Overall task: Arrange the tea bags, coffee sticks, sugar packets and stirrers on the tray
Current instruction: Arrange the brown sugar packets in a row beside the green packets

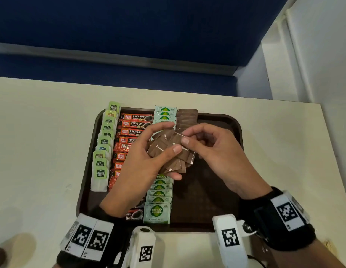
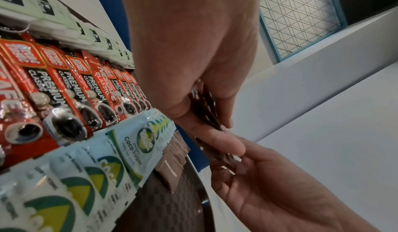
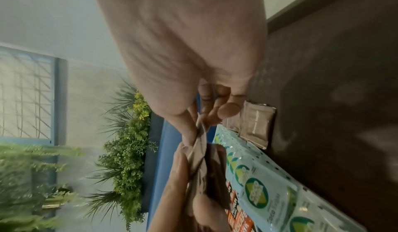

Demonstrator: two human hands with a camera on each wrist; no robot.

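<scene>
A dark brown tray [image 1: 222,213] lies on the cream table. On it stand a column of green-tagged tea bags [image 1: 102,149], a column of red coffee sticks [image 1: 133,124] and a column of pale green Coco Sugar packets [image 1: 158,206]. A short row of brown sugar packets [image 1: 187,115] lies at the far end. Above the tray, my left hand [image 1: 149,155] grips a fanned bunch of brown sugar packets [image 1: 168,151]. My right hand [image 1: 203,144] pinches the top packet of that bunch between thumb and forefinger. No stirrers are in view.
The tray's right third [image 1: 207,190] shows bare patterned surface. A blue partition [image 1: 129,35] rises behind the table and a white wall [image 1: 313,55] stands at the right. Green plants [image 3: 125,150] show in the right wrist view.
</scene>
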